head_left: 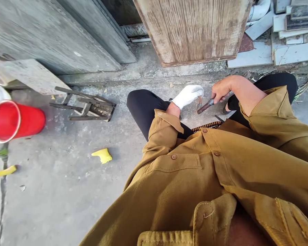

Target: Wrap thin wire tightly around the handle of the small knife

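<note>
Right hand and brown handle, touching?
Touching: the head view shows the right hand closed around one end of the brown handle.

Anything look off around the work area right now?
A few things: only the left hand is gloved, the right hand is bare; the wooden stool at left looks overturned, legs up; and a jagged yellow scrap lies loose on the concrete.

Bare and clenched, the right hand [220, 89] grips the dark handle [204, 107] at its upper end, forearm [248, 94] slanting away to the handle's right, while the gloved left hand [189, 96] hangs just left of it, fingers bent.
</note>
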`<state>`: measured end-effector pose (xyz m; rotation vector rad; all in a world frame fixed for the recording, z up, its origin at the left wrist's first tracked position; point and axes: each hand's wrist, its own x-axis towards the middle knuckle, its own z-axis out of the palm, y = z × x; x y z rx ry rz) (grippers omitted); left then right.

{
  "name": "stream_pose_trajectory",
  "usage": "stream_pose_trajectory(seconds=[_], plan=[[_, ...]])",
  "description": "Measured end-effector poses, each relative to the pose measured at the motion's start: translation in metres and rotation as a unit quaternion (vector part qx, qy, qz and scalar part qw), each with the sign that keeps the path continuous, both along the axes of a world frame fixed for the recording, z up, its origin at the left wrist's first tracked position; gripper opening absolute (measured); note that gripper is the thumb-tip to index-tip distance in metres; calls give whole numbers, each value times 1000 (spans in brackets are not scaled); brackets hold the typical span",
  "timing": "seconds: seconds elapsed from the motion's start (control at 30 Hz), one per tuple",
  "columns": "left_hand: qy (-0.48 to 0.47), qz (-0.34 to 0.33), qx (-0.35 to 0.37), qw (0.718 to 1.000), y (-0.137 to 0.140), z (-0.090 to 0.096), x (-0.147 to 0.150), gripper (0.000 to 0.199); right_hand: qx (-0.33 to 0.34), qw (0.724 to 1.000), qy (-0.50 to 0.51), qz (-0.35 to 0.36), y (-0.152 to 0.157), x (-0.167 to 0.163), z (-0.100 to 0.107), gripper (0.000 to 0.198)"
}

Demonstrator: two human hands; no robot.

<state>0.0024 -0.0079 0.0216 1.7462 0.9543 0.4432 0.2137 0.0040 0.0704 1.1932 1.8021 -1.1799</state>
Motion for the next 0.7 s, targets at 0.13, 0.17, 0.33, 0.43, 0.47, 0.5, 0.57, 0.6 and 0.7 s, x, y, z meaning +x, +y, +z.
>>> stream_pose_trajectory(seconds=[0.13, 0.17, 0.33, 0.43, 0.47, 0.5, 0.57, 0.6, 0.7], plan=[[-15, 39, -17, 999, 5, -14, 1, 20, -39, 985, 168, -13, 5, 12, 16, 21], [-26, 48, -32, 998, 5, -16, 2, 21, -22, 976, 211, -49, 6, 17, 22, 22], [-87, 34, -100, 991, -1, -10, 4, 32, 136, 832, 351, -408, 7, 30, 44, 22], [-100, 16, -102, 990, -4, 0, 5, 34, 190, 746, 357, -529, 11, 28, 42, 24], [-100, 6, -102, 990, -5, 3, 5, 33, 213, 751, 327, -533, 13, 27, 39, 26], [-98, -4, -103, 990, -5, 6, 5, 32, 237, 773, 283, -516, 16, 25, 35, 26], [-87, -23, -102, 991, -7, 9, 4, 28, 282, 843, 169, -426, 21, 22, 26, 25], [-80, -29, -100, 991, -7, 9, 3, 26, 297, 878, 110, -360, 23, 20, 21, 23], [-56, -23, -82, 995, -8, 9, 1, 21, 284, 946, -31, -152, 25, 15, 7, 25]])
